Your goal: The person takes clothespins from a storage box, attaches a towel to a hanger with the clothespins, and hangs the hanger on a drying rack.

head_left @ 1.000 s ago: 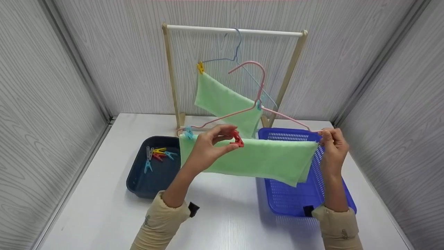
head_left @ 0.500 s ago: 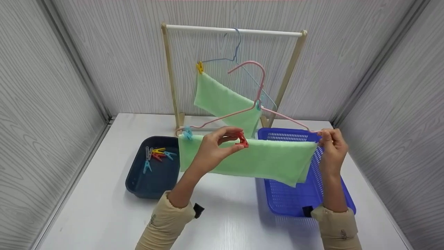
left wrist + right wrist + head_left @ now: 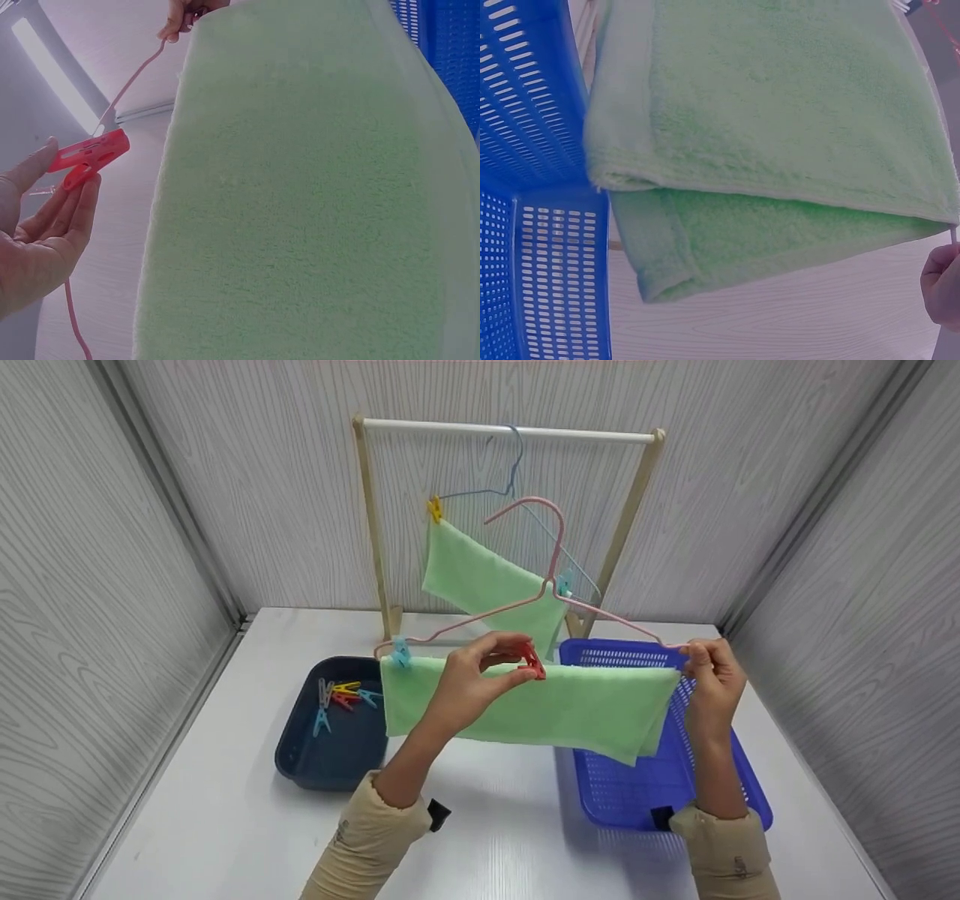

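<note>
Between thumb and fingers my left hand pinches a red clothespin, in front of the top edge of a folded green towel. The same red pin shows in the left wrist view, apart from the cloth. My right hand grips the right end of a pink hanger, by the towel's top right corner. A light blue clothespin clips the towel to the hanger's left end. Seen from the right wrist, the towel hangs in two layers, lower corner loose.
A wooden rack with a white rod holds a blue hanger with another green towel, sloping, clipped by a yellow clothespin. A dark tray with several clothespins is at left; a blue basket at right.
My left hand has moved right along the towel's top edge with the red clothespin. The pink hanger and towel, with my right hand, have shifted slightly left.
</note>
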The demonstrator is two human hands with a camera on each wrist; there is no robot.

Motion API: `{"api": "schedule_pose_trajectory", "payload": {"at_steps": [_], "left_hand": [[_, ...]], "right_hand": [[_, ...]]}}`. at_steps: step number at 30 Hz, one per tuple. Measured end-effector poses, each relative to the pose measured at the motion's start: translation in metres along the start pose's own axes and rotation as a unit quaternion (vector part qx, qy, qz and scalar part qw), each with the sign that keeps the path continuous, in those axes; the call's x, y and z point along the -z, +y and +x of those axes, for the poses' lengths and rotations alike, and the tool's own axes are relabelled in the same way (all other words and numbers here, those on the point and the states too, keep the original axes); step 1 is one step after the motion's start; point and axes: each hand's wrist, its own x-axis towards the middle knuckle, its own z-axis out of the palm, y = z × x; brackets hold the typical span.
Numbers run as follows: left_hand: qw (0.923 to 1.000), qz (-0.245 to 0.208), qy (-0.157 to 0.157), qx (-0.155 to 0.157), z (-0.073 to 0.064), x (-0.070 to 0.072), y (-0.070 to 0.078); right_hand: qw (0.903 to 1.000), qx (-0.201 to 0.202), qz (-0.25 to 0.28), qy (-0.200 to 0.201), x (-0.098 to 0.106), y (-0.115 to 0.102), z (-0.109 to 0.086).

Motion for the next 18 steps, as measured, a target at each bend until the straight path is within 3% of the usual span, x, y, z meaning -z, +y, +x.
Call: {"api": "schedule_pose_trajectory", "payload": {"at_steps": [10,18], "left_hand": [[0.9995,-0.028,0.012,-0.008,0.006,-0.014,0.000],[0.9997,-0.020,0.013,-0.005,0.012,-0.029,0.005]], "right_hand": [[1.0000,-0.002,-0.002,0.009,-0.005,0.001,-0.002],[0.9998,-0.001,0.006,0.018,-0.009,0.001,-0.003]]}}
